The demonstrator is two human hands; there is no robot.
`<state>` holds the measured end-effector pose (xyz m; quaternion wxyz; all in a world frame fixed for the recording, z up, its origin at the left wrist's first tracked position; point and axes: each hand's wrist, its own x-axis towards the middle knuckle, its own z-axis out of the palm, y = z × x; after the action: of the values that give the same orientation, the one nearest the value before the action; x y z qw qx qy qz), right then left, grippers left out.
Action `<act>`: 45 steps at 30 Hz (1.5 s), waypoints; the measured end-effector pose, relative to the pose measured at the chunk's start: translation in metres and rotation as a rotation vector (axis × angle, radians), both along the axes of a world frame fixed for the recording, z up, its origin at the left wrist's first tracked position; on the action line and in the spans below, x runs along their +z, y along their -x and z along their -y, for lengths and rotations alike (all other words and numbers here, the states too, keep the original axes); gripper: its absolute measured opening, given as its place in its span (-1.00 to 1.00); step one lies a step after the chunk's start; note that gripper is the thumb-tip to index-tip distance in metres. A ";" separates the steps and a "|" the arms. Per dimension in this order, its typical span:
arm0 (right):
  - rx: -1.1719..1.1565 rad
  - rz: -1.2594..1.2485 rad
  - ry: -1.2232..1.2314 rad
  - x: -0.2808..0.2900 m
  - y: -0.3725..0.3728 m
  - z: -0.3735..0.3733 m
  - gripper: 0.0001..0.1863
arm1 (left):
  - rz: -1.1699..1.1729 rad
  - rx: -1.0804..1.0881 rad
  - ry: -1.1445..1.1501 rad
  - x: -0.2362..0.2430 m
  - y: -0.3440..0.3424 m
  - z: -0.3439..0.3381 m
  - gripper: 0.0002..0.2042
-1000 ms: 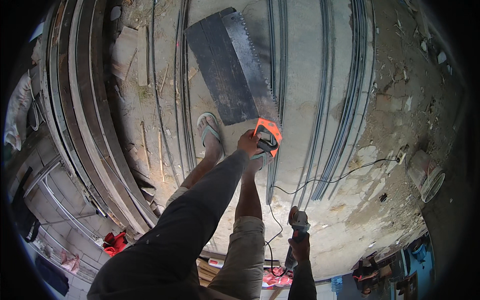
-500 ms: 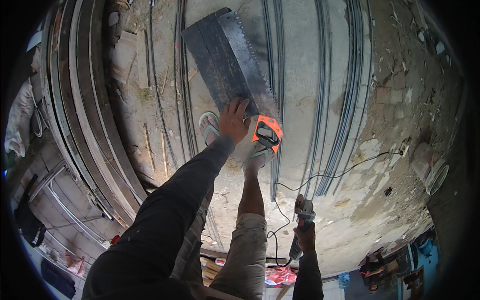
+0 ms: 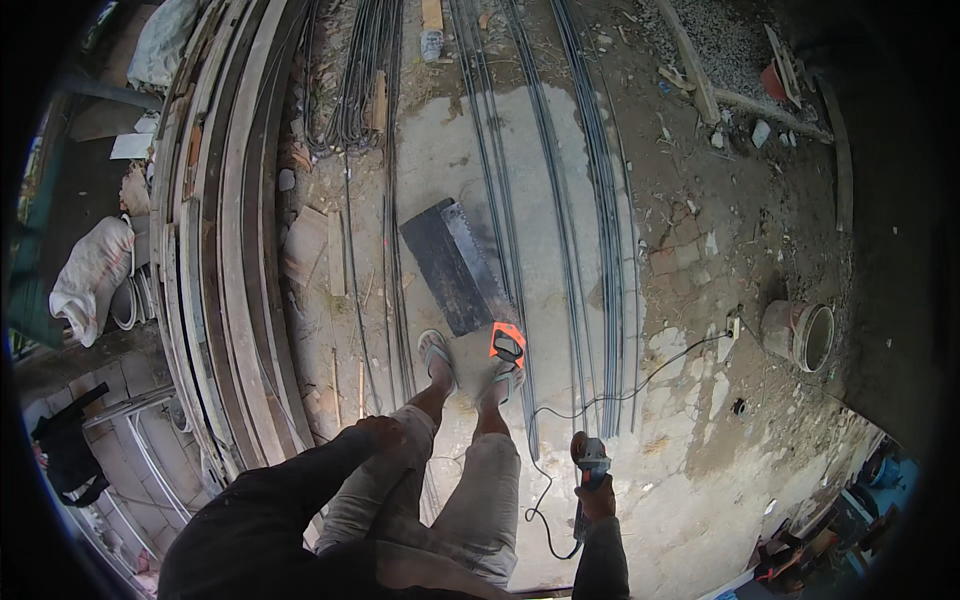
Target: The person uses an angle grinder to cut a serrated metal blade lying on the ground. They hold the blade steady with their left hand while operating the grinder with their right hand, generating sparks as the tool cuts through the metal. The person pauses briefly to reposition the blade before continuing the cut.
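Observation:
My right hand [image 3: 598, 499] is wrapped round the body of an angle grinder [image 3: 592, 458], its head pointing away from me. A dark cord runs from the tool's rear end. My left hand [image 3: 381, 432] rests on my left knee, holding nothing, its fingers lying against the trouser leg. Ahead of my feet a dark board [image 3: 446, 268] lies slantwise on the concrete. Along its right side is a handsaw [image 3: 475, 250] with an orange and black handle [image 3: 508, 344], which lies at my right foot.
Long steel bars [image 3: 600, 200] run in bundles over the concrete. Planks [image 3: 215, 250] are stacked at the left. The grinder's cord [image 3: 640, 400] stretches right toward a socket [image 3: 733, 330]. A dirty bucket [image 3: 800, 335] lies beyond it. A white sack [image 3: 92, 278] sits far left.
My left hand has let go of the board and drawn back to my left knee. The view has risen and shifted. The grinder stays in my right hand.

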<state>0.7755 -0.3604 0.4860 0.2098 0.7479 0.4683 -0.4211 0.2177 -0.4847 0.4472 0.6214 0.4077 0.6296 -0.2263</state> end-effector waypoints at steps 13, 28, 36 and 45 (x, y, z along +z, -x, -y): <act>-0.001 -0.031 -0.191 0.116 -0.029 0.002 -0.03 | -0.171 0.857 -0.476 0.241 -0.012 0.020 -0.49; -0.199 0.011 -0.103 0.049 -0.090 0.133 -0.04 | -0.295 0.271 -1.174 0.274 0.016 -0.021 -0.62; -0.319 0.018 0.029 0.066 -0.111 0.195 0.01 | -0.094 0.195 -1.153 0.240 -0.005 -0.048 -0.64; -0.386 -0.032 -0.145 0.188 -0.081 0.120 -0.15 | -0.086 0.042 -0.813 0.173 0.018 -0.106 -0.63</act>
<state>0.8561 -0.4805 0.6735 0.0632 0.8300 0.3489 -0.4306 0.1995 -0.3786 0.6204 0.3873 0.5971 0.7014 0.0370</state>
